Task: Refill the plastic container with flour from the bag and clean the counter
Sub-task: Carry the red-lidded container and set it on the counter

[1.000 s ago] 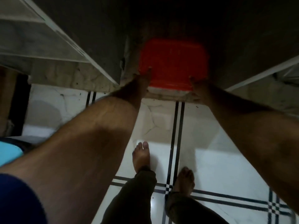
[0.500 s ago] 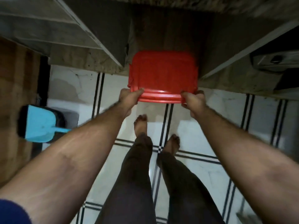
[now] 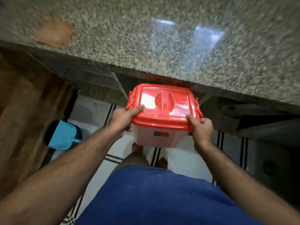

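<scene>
Head view: looks straight down a person's front, both bare forearms reaching forward, with some motion blur on the upper part.
Container: a translucent rectangular plastic container (image 3: 155,138) with a red snap-on lid (image 3: 164,105) is held in the air in front of the body, just below and in front of the counter's edge, above the floor.
Lid: closed on the container, with a moulded oval grip at its middle and red clips at both short sides; a small blue and red label sits on the near wall.
Left hand: the left hand (image 3: 123,120) grips the container's left near corner, thumb lying on top of the lid, fingers curled underneath.
Right hand: the right hand (image 3: 201,129) grips the right near corner in the same way, thumb on the lid rim, fingers wrapped round the side.
Counter: a speckled grey granite counter (image 3: 162,46) fills the top, bearing a brownish patch (image 3: 53,32) at its left; what that is cannot be told.
Floor: white tiles with black lines (image 3: 183,158); two bare feet show under the container.
Left side: a light blue plastic dustpan (image 3: 62,135) lies on the floor beside a brown wooden panel (image 3: 22,119).
Clothing: a blue garment (image 3: 154,197) covers the lower middle.
</scene>
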